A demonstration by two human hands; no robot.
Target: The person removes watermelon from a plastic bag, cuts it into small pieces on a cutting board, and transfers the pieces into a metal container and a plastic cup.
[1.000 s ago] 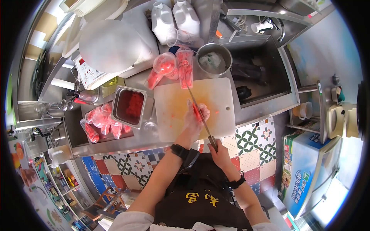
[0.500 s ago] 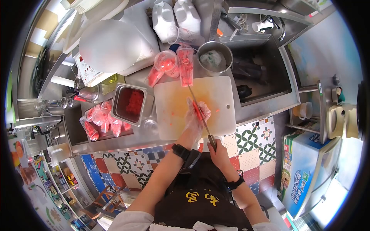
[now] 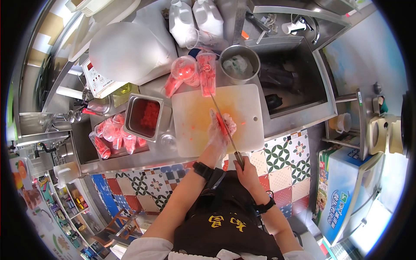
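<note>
My left hand (image 3: pixel 220 132), in a clear plastic glove, is closed around a red piece of fruit (image 3: pixel 222 124) over the white cutting board (image 3: pixel 186 130). My right hand (image 3: pixel 246 168) grips the handle of a long knife (image 3: pixel 230 137). Its blade runs alongside the fruit, and its tip points toward a tall clear cup (image 3: pixel 207 76) of red fruit at the board's far edge. Whether the edge touches the fruit cannot be made out. Small red bits and an orange stain mark the board.
Left of the board stands a steel container (image 3: pixel 146 118) with red pulp, beside several bagged red cups (image 3: pixel 115 135). A steel pot (image 3: pixel 239 65) sits behind the board, near the sink (image 3: pixel 299 108). White jugs (image 3: pixel 181 21) and a lidded cup (image 3: pixel 185 70) stand farther back.
The counter and its things sit slightly farther left in the view. Both hands keep nearly the same pose, with the knife still beside the fruit.
</note>
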